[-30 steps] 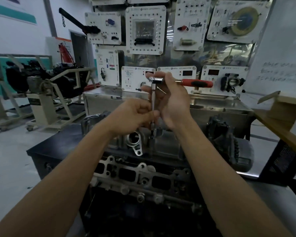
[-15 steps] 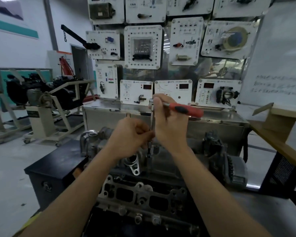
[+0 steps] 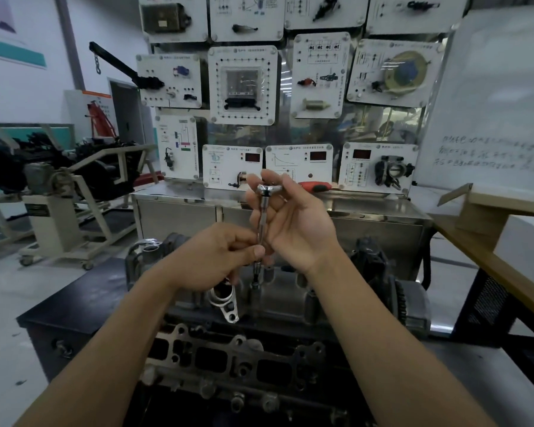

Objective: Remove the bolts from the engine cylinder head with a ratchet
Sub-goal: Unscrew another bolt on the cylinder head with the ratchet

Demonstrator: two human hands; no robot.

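We judge that the step in hand is setting the tool on a bolt; the turning is not yet begun. Our left hand pinches the extension bar low down, between thumb and fingertips. Our right hand is above it and a little to the right, palm toward us, with its fingers curled loosely around the head of the ratchet. The red handle sticks out to the right behind this hand. The bar stands nearly upright between the two hands.

Just below the left thumb, the socket at the end of the bar is over a bolt in the top of the cylinder head, which lies under both wrists. We cannot tell if the socket already sits on the bolt or is just above it.

The next move, we think, calls for pressing the socket fully down on the bolt, with the left hand guiding the bar straight. Then the right hand should take the red handle and swing it to loosen. If the bar tilts, the socket may slip off
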